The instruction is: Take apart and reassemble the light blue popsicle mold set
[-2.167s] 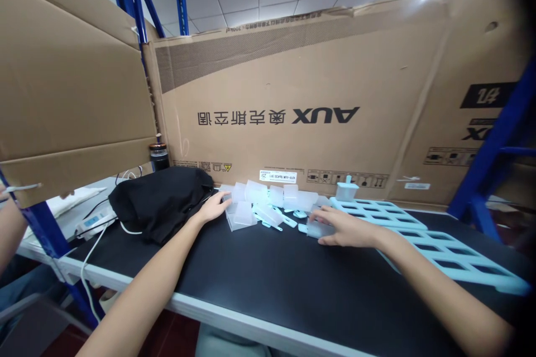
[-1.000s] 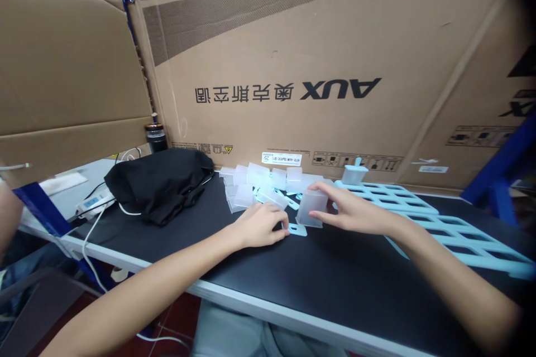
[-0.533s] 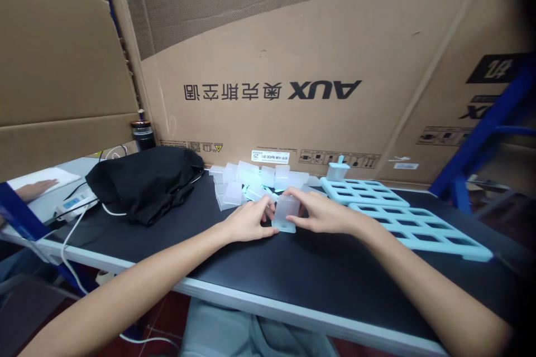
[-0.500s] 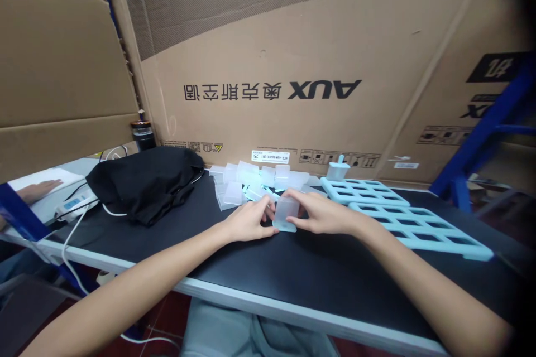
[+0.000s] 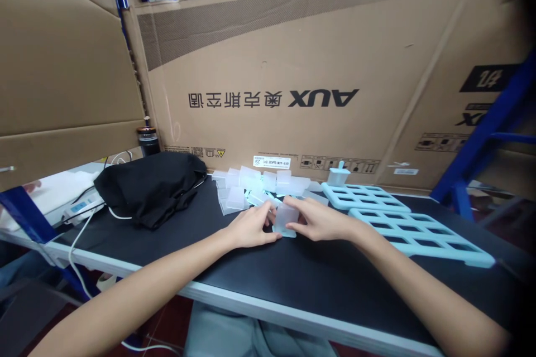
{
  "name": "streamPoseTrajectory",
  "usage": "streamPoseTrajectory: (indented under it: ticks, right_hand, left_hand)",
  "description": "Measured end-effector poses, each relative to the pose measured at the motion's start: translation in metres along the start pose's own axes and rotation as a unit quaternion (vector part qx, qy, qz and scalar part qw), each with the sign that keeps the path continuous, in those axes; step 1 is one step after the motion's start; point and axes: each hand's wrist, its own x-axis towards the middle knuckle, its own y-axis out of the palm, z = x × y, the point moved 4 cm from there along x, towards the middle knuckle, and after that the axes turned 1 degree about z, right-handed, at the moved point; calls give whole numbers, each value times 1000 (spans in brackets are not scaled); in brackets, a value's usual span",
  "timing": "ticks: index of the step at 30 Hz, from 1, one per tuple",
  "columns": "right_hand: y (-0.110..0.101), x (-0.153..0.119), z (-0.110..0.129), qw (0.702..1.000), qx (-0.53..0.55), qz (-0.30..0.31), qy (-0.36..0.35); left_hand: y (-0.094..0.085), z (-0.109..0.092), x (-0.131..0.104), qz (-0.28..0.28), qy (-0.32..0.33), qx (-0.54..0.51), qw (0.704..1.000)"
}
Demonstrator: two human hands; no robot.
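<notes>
Pinching cup (image 5: 286, 218) by its walls: right hand (image 5: 320, 221), 3 o'clock | left hand (image 5: 252, 227) at lower edge, 9 o'clock, pinch unclear | cup at 5 o'clock from pile (image 5: 248, 178) | probably light, stiff, slick; grip opposite sides gently

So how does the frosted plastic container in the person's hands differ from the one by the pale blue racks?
Handling: the held frosted container is in the right hand, with the left hand at its base; the standing frosted container is touched by neither.
Blue part: the held frosted container shows pale blue along its bottom; the standing frosted container has it on top, with an upward handle.
Shared: both bodies are translucent.
</notes>
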Motion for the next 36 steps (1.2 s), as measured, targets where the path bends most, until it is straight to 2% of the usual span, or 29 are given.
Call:
streamPoseTrajectory:
  ticks: [3, 6, 11, 13, 15, 18, 21, 24, 28, 30, 33, 36]
  right_hand:
    - [-4, -3, -5, 997, 70, -5, -6]
    - [-11, -8, -17, 994, 105, -23, -9]
    - [-10, -4, -45, 997, 28, -66, 2]
    - [-4, 5, -54, 995, -4, -98, 13]
    - [4, 15, -58, 993, -29, -116, 23]
    - [15, 31, -56, 993, -55, -101, 20]
    - [22, 38, -51, 995, -75, -62, 0]
    - [22, 35, -51, 995, -91, -47, 0]
    - [18, 29, -58, 991, -115, -57, 47]
    - [17, 32, -60, 987, -129, -73, 70]
    - [15, 47, -58, 983, -136, -93, 77]
    - [14, 69, -53, 984, -144, -78, 70]
  left_hand:
    - [-4, -2, 0, -18, -8, -34, 999]
    - [-15, -2, 2, -82, -3, -99, 992]
    - [-40, -1, 2, -225, 58, -205, 951]
    - [-44, -2, 1, -252, 86, -225, 937]
    - [-44, -5, -1, -256, 111, -225, 933]
    - [-40, -9, -3, -229, 139, -181, 946]
    - [-32, -14, -4, -173, 168, -114, 964]
    - [-24, -20, -5, -114, 200, -71, 971]
    - [-16, -26, -11, -60, 225, -28, 972]
    - [-11, -25, -14, -36, 214, 3, 976]
    - [-3, -18, -16, 15, 162, 67, 984]
    - [1, -13, -16, 53, 123, 107, 985]
